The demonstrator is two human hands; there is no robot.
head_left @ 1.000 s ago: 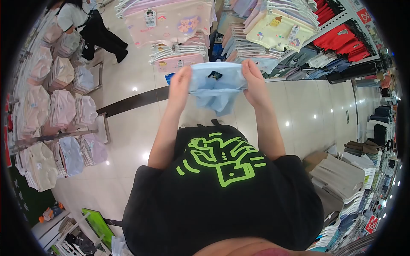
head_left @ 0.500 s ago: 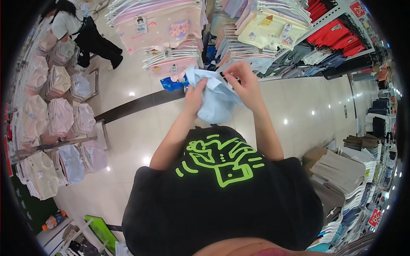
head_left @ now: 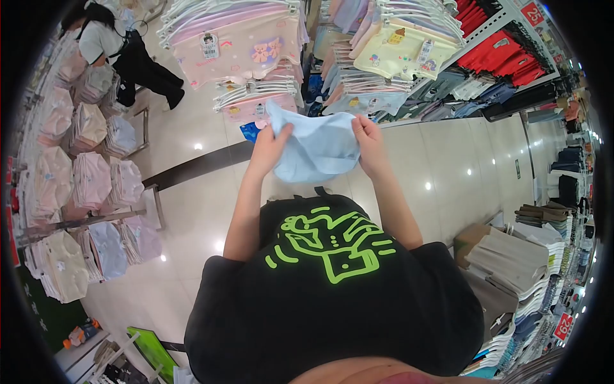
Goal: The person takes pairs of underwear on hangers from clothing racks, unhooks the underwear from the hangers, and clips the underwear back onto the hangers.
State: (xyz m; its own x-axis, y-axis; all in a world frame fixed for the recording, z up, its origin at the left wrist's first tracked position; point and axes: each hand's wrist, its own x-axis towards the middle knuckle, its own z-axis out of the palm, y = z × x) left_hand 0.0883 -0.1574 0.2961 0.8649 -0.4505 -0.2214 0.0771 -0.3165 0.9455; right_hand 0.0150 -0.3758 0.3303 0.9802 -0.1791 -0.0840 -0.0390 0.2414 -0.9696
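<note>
A pair of light blue underpants (head_left: 318, 148) is stretched out between my two hands, in front of my chest. My left hand (head_left: 271, 147) grips its left edge, thumb on top. At the opposite edge, the fingers of my right hand (head_left: 371, 144) are closed on the cloth near the upper corner. Soft folds run across the middle of the fabric. Just beyond my hands hang pink underpants (head_left: 240, 54) with bear prints and yellow underpants (head_left: 400, 51), both on white hangers with tags.
Racks of pale underpants (head_left: 89, 173) line the left side. A person (head_left: 131, 54) in dark trousers bends at the upper left. Red garments (head_left: 499, 54) hang at the upper right, grey-beige garments (head_left: 508, 256) at the lower right. Below lies a shiny tiled floor (head_left: 441, 160).
My hands have moved apart, spreading the bunched blue underpants wide. My right hand has come down from the top edge to the right side; my left hand has shifted left.
</note>
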